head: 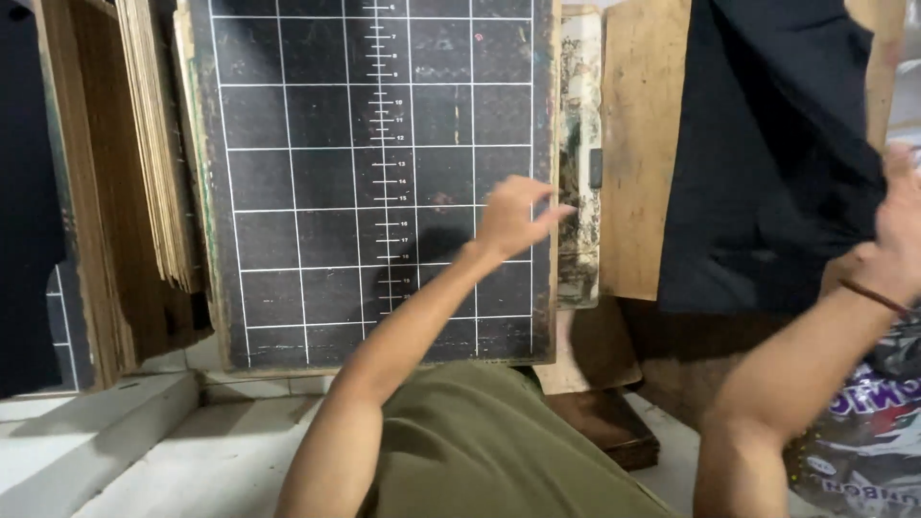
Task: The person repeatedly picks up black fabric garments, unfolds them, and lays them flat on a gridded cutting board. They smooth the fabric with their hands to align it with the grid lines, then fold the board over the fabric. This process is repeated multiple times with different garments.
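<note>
- Right hand [897, 235] is bunched shut on the black garment [767, 153], which hangs at upper right over the plywood board [638, 144].
- Left hand [513, 216] hovers, fingers loosely spread, empty, over the gridded black platen [317, 192].
- The cloth looks light, limp and floppy; best pinched at two edge points.

The gridded board [374, 182] stands at the centre, with the stack of thin wooden sheets [158, 144] at its nine o'clock. At its three o'clock stands a wooden panel [638, 144], and beyond that hangs the dark cloth [767, 163]. The printed bag [868, 441] lies at five o'clock.
</note>
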